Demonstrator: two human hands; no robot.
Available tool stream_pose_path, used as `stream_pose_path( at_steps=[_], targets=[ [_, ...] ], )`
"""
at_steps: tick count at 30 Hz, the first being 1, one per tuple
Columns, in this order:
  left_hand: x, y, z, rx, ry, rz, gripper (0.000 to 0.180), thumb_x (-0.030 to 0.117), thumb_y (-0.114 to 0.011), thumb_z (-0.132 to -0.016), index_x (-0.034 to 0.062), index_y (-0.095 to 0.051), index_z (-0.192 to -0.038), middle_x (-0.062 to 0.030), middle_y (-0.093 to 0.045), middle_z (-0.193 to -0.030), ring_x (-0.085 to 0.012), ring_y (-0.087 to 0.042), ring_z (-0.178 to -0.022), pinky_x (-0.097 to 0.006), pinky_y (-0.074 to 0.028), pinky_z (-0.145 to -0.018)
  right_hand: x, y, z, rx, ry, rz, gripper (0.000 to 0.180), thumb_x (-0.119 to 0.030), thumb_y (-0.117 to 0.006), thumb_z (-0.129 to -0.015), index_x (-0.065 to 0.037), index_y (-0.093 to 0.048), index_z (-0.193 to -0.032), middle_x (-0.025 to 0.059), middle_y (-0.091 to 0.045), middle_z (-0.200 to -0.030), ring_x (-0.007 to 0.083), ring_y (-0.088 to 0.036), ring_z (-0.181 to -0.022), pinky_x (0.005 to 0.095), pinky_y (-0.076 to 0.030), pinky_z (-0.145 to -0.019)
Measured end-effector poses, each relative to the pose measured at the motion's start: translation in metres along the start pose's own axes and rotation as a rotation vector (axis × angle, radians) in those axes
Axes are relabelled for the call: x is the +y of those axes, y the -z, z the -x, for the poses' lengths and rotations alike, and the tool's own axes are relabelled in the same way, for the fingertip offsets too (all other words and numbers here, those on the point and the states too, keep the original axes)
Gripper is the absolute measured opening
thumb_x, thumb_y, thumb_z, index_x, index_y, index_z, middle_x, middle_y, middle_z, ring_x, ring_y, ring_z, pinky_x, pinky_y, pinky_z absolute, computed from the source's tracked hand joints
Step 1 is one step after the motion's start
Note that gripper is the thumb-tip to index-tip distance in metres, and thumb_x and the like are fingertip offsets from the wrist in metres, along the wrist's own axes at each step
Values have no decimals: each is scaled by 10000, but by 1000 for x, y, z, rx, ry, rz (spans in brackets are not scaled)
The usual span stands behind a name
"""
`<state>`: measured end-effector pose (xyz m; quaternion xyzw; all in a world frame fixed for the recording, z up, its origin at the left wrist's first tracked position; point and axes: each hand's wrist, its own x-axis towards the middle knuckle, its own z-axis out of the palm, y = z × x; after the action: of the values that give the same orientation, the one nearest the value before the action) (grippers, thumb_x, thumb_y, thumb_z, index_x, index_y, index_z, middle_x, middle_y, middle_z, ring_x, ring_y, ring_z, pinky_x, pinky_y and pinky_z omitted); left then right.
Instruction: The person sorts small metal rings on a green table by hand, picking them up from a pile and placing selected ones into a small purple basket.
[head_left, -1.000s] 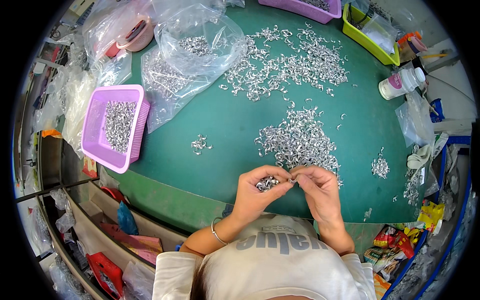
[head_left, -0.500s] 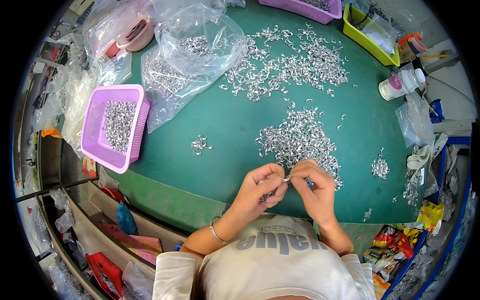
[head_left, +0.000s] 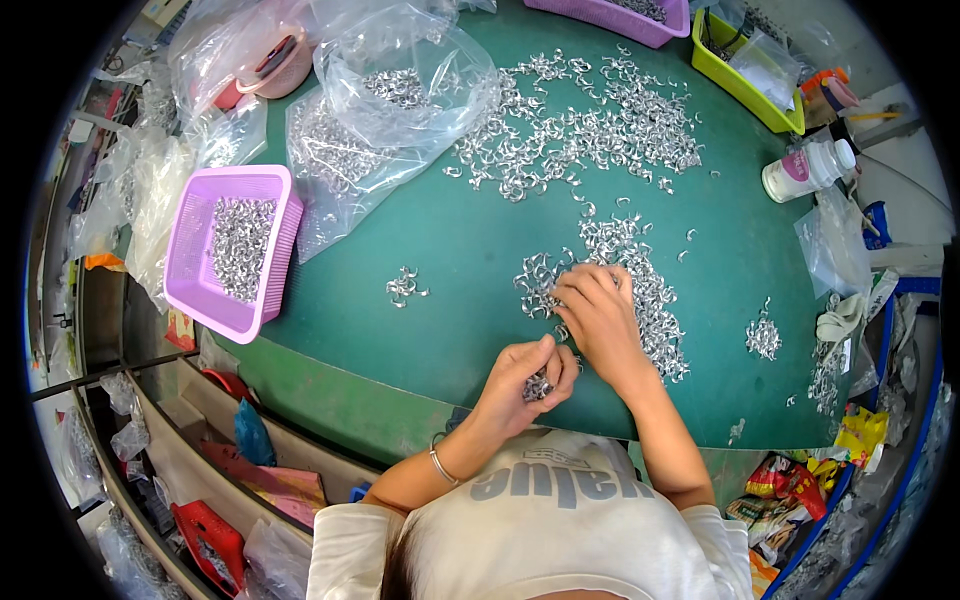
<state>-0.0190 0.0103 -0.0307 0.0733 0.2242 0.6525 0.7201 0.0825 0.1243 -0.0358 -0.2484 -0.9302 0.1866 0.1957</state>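
My left hand is curled near the table's front edge, closed around several small curved silvery metal pieces. My right hand rests on the near pile of the same curved metal pieces. Its fingers bend down into the pile with the thumb apart from them; the fingertips are partly hidden, and no piece shows clearly between them. A small cluster of pieces lies to the left of the hands, and another small heap lies to the right.
A purple basket holding metal pieces stands at the left, beside a clear plastic bag of them. More loose pieces spread across the far green table. A white bottle and a yellow-green basket stand at the far right.
My hands were together, pinching one metal piece between them. My right hand has since moved away and forward onto the pile; my left stays near the table edge, still closed on its pieces.
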Motion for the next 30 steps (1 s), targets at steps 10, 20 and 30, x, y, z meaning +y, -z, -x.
stream_pose_path(
  at_steps=[10,20,30],
  targets=[
    [7,4,3,141,42,-37,247,241,-466,-899,4,-508,-841,-28,-427,-602,-56,-347,-472,-165,-234,-364,10,16,33,205,-91,-99,171,-10,-635,-679,-32,-595,-844,66,-563,-856,227,-515,-877,342,-368,-763],
    [2,7,2,92,-5,-6,424,330,-371,-928,29,-433,-637,-25,-345,-550,-81,-310,-447,-167,-194,-355,2,2,-12,213,-180,-81,210,-21,-604,-715,-20,-589,-924,84,-546,-934,252,-486,-884,358,-368,-757],
    [5,1,5,218,74,-78,324,291,-428,-915,21,-500,-751,-5,-391,-535,-55,-325,-422,-169,-185,-349,-8,-25,-34,84,-139,143,104,-71,-612,-685,-26,-576,-771,75,-500,-843,233,-450,-839,364,-331,-738]
  ],
)
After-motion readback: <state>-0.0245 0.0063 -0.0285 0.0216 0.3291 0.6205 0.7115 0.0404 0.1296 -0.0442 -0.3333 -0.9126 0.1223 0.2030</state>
